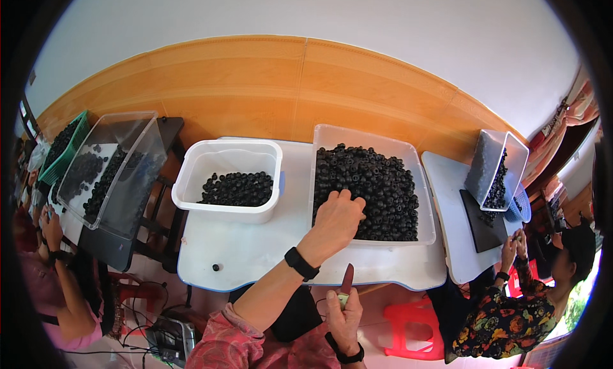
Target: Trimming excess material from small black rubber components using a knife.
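Note:
My left hand (pixel 338 217) reaches over the near left side of a translucent bin (pixel 426 209) heaped with small black ring-shaped parts (pixel 377 184). Its fingers are curled down at the edge of the heap; whatever they pinch there is hidden. Close to my body, below the table's front edge, my right hand (pixel 345 321) is closed around a small knife (pixel 347 281). The knife's reddish-brown blade points up, and a bit of pale green handle shows between the fingers.
A white tub (pixel 273 153) holding fewer black parts stands left of the bin. One loose part (pixel 216 267) lies on the white table (pixel 255 254). Co-workers sit on both sides with clear bins (pixel 142 171). A red stool (pixel 415 331) stands at right.

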### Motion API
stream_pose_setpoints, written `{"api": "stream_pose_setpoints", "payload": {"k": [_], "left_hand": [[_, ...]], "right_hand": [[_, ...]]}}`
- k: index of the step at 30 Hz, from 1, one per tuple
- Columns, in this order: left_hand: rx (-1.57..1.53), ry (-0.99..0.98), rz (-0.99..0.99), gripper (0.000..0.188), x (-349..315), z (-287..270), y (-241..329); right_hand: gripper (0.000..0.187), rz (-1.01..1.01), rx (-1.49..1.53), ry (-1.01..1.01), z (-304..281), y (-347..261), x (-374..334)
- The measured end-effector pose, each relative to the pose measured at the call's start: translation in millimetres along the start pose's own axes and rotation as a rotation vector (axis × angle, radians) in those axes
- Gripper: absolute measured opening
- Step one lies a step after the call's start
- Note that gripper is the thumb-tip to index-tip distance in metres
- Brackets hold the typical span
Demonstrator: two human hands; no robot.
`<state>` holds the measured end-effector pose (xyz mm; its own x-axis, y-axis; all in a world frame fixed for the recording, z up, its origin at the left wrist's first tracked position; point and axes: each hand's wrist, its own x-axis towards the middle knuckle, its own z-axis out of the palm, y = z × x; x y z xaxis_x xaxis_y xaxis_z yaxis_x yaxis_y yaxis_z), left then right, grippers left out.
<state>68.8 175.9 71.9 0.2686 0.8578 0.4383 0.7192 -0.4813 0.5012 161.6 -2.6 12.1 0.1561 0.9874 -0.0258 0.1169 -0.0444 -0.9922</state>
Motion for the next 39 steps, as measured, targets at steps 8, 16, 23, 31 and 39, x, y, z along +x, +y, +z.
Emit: {"api": "stream_pose_setpoints", "payload": {"k": [8,16,23,31,39], "left_hand": [[-0.076,-0.061,-0.117,0.027,9.3,-3.3,-5.3],[-0.109,0.046,-0.114,0.022,8.5,1.9,-15.0],[-1.46,-0.027,-0.334,0.016,-46.5,-44.3,-0.6],[-1.953,-0.048,-0.513,0.02,-134.1,-31.5,-15.5],[-1.967,-0.053,-0.571,0.023,-158.6,-28.6,-19.5]], "right_hand": [[0.017,-0.063,-0.072,0.019,5.8,2.5,3.7],[0.016,-0.039,-0.051,-0.01,7.8,-5.5,2.9],[0.014,0.042,0.086,0.047,3.1,-2.0,2.5],[0.018,0.023,0.152,-0.009,10.9,-20.3,5.6],[0.02,0.007,0.233,-0.058,19.1,-32.0,6.7]]}}
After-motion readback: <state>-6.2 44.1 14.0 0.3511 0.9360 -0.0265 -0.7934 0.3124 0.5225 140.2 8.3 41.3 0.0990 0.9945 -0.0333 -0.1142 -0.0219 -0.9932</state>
